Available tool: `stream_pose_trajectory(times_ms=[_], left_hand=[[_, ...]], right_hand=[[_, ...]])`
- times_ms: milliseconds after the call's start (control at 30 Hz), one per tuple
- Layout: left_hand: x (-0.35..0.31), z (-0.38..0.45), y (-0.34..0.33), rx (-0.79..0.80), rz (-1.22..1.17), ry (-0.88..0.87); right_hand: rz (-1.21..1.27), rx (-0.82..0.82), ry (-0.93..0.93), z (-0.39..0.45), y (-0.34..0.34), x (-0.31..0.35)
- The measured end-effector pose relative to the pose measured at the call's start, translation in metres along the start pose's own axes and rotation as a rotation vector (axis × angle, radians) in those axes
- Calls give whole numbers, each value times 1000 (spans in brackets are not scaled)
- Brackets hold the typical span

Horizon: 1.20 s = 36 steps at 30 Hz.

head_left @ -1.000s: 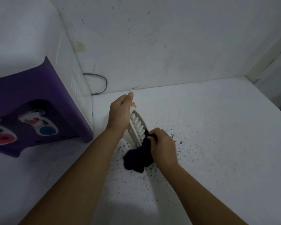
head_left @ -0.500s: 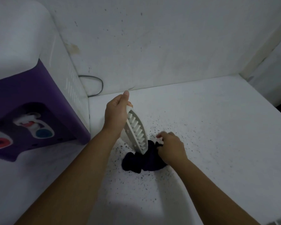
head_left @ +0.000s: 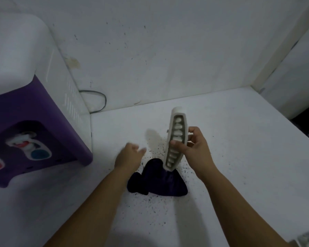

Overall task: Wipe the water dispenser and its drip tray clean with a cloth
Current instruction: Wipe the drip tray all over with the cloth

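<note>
One right hand (head_left: pixel 197 150) gripping drip tray (head_left: pixel 176 138) upright, left hand (head_left: pixel 130 155) fingers spread, empty

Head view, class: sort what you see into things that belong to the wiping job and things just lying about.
Belongs to the job:
water dispenser
drip tray, held by the right hand
dark cloth, on the counter
left hand, empty

Just lying about:
power cable
black specks on the counter
</note>
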<state>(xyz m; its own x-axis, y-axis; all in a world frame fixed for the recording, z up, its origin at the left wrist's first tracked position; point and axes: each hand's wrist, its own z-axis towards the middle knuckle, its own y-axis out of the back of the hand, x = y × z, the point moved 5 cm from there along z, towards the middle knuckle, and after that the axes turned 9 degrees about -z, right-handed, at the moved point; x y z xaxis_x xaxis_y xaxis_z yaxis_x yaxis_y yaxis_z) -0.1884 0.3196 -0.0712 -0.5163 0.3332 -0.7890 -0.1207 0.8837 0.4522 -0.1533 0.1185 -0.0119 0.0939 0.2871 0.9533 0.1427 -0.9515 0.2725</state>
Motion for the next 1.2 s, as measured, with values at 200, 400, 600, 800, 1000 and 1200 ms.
stream_pose_trajectory(times_ms=[200,400,600,800,1000,1200], left_hand=[[57,-6,-9,58,600,156],[16,-5,8,70,127,33],[-66,-38,18,-3,-658,-262],[-92,-52,-1,-77,-488,-540],[-94,-53,-26,-161,-240,-730],[-89,-51,-32,-237,-294,-675]], right_hand=[[13,-103,-69,-2,8,-18],[9,-128,-40,-1,10,-13],[-206,-62,26,1,7,-5],[-205,50,50,7,-1,-15],[-209,38,62,6,4,-18],[-235,15,70,4,7,-20]])
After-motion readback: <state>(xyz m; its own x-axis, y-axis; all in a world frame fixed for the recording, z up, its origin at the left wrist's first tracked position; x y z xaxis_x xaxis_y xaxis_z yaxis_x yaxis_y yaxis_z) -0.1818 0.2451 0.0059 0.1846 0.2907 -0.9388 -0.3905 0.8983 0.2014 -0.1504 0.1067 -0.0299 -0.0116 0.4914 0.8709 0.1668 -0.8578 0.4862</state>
